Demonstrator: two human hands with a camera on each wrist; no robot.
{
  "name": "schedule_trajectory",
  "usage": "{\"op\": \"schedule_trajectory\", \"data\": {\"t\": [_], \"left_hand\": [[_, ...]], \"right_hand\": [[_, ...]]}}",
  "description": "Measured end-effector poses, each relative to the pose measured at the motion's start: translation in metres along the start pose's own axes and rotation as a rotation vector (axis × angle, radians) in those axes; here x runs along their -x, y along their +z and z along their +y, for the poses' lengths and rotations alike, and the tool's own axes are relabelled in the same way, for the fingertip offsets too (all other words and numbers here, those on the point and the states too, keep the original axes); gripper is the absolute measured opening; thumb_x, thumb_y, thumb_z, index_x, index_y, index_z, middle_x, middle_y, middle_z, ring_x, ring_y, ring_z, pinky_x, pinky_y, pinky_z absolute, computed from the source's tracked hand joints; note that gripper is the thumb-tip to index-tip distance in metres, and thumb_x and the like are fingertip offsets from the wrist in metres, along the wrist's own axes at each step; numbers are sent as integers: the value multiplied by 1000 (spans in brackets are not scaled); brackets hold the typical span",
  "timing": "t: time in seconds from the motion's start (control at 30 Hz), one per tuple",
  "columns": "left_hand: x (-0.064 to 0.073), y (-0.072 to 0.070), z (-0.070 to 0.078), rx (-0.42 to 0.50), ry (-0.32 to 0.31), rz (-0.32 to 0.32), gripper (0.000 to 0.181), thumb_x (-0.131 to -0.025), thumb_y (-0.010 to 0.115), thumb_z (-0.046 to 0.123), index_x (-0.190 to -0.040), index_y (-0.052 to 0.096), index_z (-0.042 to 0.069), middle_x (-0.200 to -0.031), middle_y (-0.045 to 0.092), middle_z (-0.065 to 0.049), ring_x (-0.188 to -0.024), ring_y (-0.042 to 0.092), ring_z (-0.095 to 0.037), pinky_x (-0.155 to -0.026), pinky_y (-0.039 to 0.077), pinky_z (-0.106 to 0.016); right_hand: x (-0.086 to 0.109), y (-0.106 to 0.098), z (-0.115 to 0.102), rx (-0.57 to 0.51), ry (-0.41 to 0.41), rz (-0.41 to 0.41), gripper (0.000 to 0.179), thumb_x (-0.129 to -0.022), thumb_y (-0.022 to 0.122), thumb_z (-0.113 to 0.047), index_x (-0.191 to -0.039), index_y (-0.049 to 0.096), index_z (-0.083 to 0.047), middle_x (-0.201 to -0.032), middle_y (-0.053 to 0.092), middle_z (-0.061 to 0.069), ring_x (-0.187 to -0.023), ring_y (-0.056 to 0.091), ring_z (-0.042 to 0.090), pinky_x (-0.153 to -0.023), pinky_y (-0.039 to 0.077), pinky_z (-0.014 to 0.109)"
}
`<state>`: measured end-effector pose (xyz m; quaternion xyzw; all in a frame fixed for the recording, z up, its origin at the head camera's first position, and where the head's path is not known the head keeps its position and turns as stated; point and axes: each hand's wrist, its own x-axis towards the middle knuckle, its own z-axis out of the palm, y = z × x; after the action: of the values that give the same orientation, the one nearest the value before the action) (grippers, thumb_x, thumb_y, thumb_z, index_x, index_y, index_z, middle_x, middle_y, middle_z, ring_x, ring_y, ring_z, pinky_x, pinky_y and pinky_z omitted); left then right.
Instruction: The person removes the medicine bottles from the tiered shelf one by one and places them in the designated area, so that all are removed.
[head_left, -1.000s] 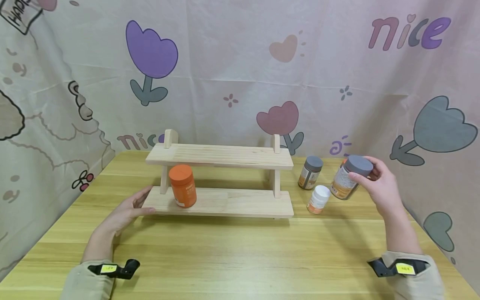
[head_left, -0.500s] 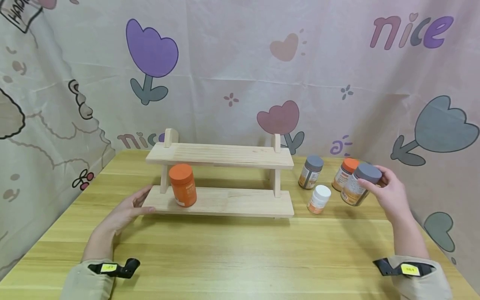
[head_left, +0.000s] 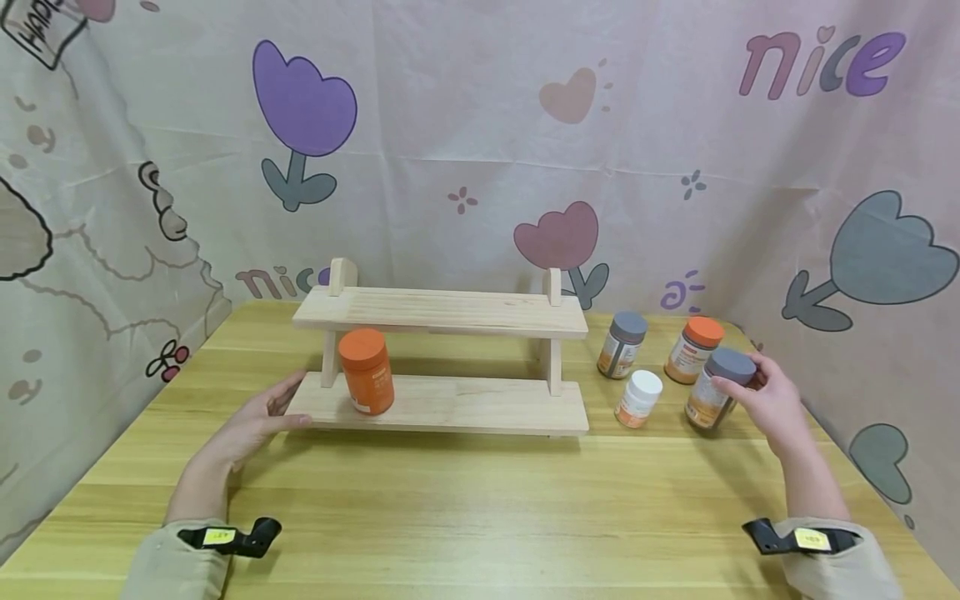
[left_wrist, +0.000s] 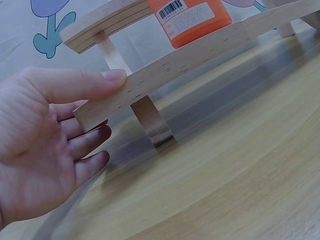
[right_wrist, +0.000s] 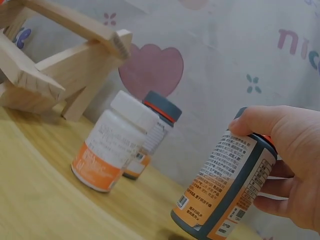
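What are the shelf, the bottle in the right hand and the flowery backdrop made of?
Shelf: pale wood, apparently unvarnished; grain lines and small dark flecks show along the boards.
Bottle: probably plastic, smooth and dark grey where the label leaves it bare, though glass can't be ruled out.
Backdrop: likely thin printed fabric, matte, judging by its creases and soft folds.

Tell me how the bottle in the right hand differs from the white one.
The held bottle has a grey cap; the white bottle has a white cap. The right hand grips the held bottle; the white bottle stands on the table. The held bottle looks larger than the white bottle. Both have orange on their labels.
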<state>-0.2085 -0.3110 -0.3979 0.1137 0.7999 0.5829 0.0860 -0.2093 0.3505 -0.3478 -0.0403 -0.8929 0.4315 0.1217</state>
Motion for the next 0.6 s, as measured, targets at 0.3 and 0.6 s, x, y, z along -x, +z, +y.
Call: {"op": "schedule_trajectory", "data": {"t": [0.3,0.6], "left_hand": [[0,1,0,14,8,-1,87,-86,63,6,-146,1,-5,-151,-2,-26,-135,0,-44,-90,28,-2],[0,1,0,2,3,3,87,-86,63,7,-146,1,-4,-151,-2,-26,-136,0,-44,-90,27,-1]], "right_hand": [[-4,3,10,19,24,-1,76,-89,61,-31,-140,22,9,-133,38,31,-109,44,24,-69,37,3],[-3,5,16,9,41,7,73,-88,63,-31,-139,26,6,-134,38,28,-113,42,30,-71,38,6]]}}
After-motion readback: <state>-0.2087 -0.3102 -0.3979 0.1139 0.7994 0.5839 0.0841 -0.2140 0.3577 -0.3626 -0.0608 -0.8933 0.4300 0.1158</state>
